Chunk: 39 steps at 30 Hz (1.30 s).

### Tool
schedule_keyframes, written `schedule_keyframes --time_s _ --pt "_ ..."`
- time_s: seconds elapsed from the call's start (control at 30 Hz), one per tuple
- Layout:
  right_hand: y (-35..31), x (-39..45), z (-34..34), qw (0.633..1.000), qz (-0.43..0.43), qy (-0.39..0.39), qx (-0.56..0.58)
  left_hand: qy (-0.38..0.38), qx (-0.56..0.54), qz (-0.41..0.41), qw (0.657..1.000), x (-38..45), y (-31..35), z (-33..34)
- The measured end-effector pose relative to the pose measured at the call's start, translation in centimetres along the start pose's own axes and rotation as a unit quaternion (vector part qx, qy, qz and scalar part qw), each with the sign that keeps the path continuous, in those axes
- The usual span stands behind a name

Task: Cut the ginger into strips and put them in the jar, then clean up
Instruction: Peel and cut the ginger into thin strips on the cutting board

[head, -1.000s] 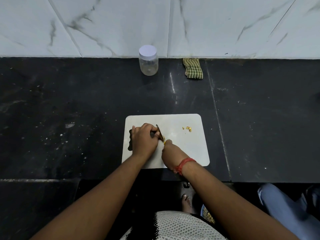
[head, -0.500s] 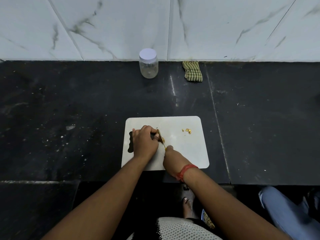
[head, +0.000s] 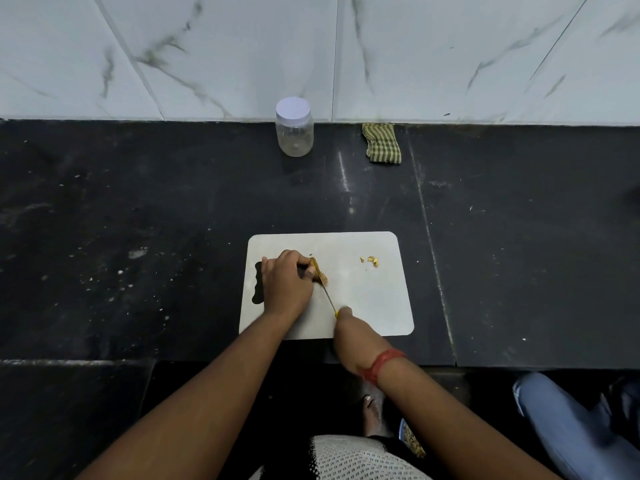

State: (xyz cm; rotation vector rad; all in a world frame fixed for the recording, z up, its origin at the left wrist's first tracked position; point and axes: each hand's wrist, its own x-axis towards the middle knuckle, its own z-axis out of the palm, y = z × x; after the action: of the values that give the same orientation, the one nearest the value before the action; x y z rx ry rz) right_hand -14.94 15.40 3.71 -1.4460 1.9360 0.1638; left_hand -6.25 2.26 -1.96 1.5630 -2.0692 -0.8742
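Observation:
A white cutting board (head: pixel 374 299) lies on the black counter in front of me. My left hand (head: pixel 285 284) curls over a piece of ginger (head: pixel 321 275) at the board's left side and holds it down. My right hand (head: pixel 349 332) grips the yellow handle of a knife (head: pixel 327 294), whose thin blade runs up against the ginger beside my left fingertips. A few small cut ginger bits (head: pixel 370 260) lie at the board's upper right. A clear plastic jar (head: pixel 294 128) with a white lid on stands at the back by the wall.
A folded green checked cloth (head: pixel 382 143) lies right of the jar against the marble wall. The counter's front edge runs just below the board. Another person's blue trouser leg (head: pixel 568 424) shows at the lower right. Crumbs speckle the counter to the left.
The knife has been drawn back toward me through the ginger, and my right hand has slid a little lower on the board. My left hand stays on the ginger.

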Motion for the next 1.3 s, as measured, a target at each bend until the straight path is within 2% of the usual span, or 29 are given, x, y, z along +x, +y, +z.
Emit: schedule_keyframes --time_s 0.07,0.2,0.53,0.7,0.93,1.3 --pt "1.1 -0.4 0.4 0.996 0.026 0.012 0.084 0.002 -0.001 0.001 1.000 0.0 0.0 0.1" --pt "1.7 -1.0 0.3 0.992 0.011 0.026 0.122 -0.002 -0.004 0.001 1.000 -0.2 0.1 -0.2" --pt "1.8 -1.4 -0.3 0.983 -0.008 0.068 0.170 -0.010 -0.015 -0.002 1.000 0.0 0.2 -0.7" --pt "1.5 -0.9 -0.9 0.983 -0.013 0.067 0.170 -0.007 -0.033 -0.030 0.999 1.4 0.2 -1.5" --pt "1.1 0.5 -2.0 0.979 0.001 0.066 0.195 -0.004 0.040 0.015 0.999 1.8 0.0 -1.0" --pt "-0.4 2.6 -3.2 0.969 0.005 0.057 0.240 0.007 0.084 0.018 0.996 1.5 -0.4 -0.2"
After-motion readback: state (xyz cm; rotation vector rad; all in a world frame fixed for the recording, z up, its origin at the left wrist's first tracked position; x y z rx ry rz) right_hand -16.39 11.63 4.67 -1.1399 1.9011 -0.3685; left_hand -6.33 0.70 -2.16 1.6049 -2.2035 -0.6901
